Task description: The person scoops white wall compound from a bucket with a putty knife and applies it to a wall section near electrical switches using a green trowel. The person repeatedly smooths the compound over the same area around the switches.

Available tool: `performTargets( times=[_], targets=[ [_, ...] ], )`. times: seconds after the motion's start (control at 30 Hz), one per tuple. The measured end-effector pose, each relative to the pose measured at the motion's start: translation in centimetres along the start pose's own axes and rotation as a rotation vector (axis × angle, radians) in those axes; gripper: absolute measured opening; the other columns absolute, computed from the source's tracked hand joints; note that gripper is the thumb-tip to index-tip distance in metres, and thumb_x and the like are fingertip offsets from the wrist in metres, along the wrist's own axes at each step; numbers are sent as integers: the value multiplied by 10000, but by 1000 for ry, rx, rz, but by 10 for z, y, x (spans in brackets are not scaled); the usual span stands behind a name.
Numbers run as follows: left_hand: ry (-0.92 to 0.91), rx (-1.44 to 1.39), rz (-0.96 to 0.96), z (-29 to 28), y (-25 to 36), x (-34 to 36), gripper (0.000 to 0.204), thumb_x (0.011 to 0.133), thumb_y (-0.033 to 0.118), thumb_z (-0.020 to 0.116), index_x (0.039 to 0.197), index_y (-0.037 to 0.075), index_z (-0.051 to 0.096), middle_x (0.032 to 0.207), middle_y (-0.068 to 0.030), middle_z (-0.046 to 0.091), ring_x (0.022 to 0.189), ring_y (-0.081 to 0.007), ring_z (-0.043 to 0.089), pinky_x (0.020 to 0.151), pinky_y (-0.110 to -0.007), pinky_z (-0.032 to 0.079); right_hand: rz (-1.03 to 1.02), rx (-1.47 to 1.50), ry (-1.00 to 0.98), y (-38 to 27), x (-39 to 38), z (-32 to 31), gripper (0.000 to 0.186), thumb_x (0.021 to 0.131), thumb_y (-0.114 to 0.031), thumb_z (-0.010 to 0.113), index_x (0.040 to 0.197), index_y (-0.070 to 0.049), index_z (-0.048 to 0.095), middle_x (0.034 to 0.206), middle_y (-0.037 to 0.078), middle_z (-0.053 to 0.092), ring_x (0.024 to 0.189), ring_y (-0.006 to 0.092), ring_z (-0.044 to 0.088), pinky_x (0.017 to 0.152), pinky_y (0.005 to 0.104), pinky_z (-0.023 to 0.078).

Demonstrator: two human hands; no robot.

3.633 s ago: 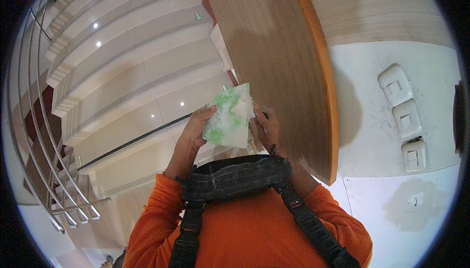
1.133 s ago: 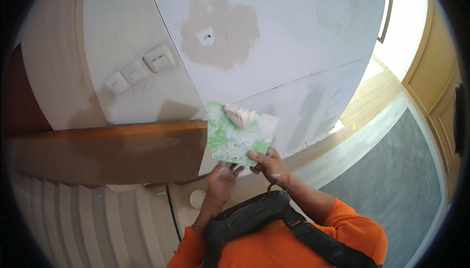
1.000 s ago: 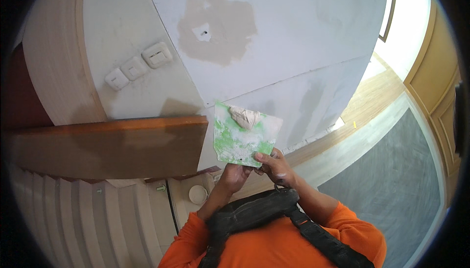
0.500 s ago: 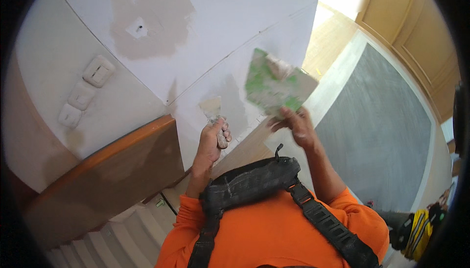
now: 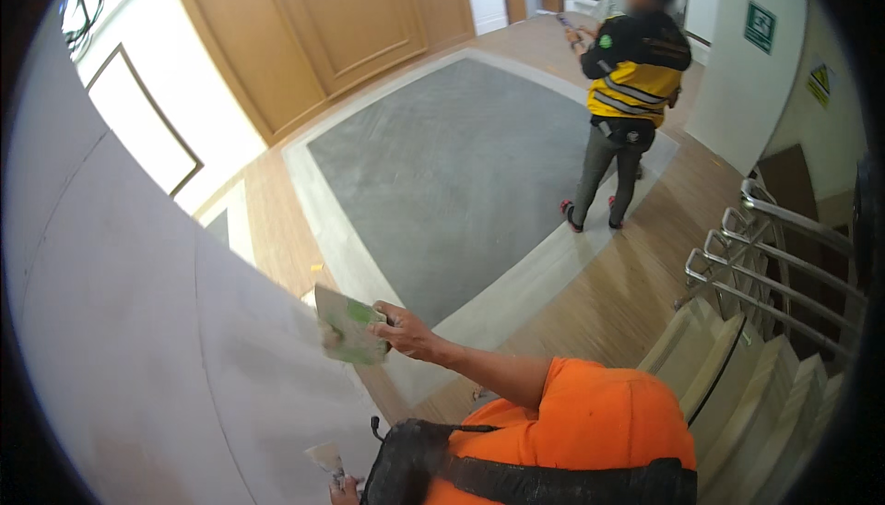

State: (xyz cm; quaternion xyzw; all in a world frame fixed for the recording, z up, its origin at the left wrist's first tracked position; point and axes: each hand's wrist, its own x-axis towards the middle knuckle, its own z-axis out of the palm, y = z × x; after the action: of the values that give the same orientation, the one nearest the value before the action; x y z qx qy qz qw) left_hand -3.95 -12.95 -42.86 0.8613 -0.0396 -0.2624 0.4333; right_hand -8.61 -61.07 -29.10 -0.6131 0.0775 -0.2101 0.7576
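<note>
Orange cloth [image 5: 608, 413] covers the wearer's shoulder; at the lower edge, the left hand [image 5: 346, 492] has its fingers wrapped round a putty knife [image 5: 324, 456], blade up. Beyond it, the right hand [image 5: 406, 332] grips a green-smeared board [image 5: 350, 328] near the pale wall [image 5: 120, 311]. Farther off, a person [image 5: 636, 71] stands beside grey flooring [image 5: 442, 182].

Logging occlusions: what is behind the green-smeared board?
Past its edges show the pale floor border and the wall. Whatever lies directly behind the board and right hand is covered.

Fisheye view from the head, close above an orange sleeve [image 5: 613, 408], obliquely down toward grey floor [image 5: 433, 182].
</note>
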Motion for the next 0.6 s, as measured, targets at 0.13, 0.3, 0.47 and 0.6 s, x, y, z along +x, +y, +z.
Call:
performTargets(
  times=[0.13,0.3,0.47,0.6],
  targets=[
    [3,-92,-25,20,50,20,503,956,423,651,1349,132,531,1156,-98,593,1015,-254,532,859,-409,415,6,89,250,6,1,-36,313,1057,-286,539,1181,-3,585,995,28,630,942,109,579,844,300,497],
    [21,-419,-25,46,124,0,381,965,352,630,1238,97,557,902,-39,559,725,-157,515,597,-313,401,182,648,259,37,-3,-42,343,1012,-247,635,1276,-35,578,1108,67,677,966,188,680,848,330,587],
    [-107,-617,111,55,253,-37,358,994,261,589,1270,40,535,750,-3,529,549,-92,486,431,-242,378,382,967,194,43,-8,-64,407,972,-196,680,1324,-37,549,1256,102,661,1161,267,655,1026,422,554],
    [-133,-555,117,31,311,-86,309,1031,293,568,1161,16,601,705,15,513,484,-57,405,404,-220,323,98,481,-108,54,-4,-56,435,1007,-246,638,1365,-39,504,1340,87,611,1229,237,604,1080,407,497]
  ],
)
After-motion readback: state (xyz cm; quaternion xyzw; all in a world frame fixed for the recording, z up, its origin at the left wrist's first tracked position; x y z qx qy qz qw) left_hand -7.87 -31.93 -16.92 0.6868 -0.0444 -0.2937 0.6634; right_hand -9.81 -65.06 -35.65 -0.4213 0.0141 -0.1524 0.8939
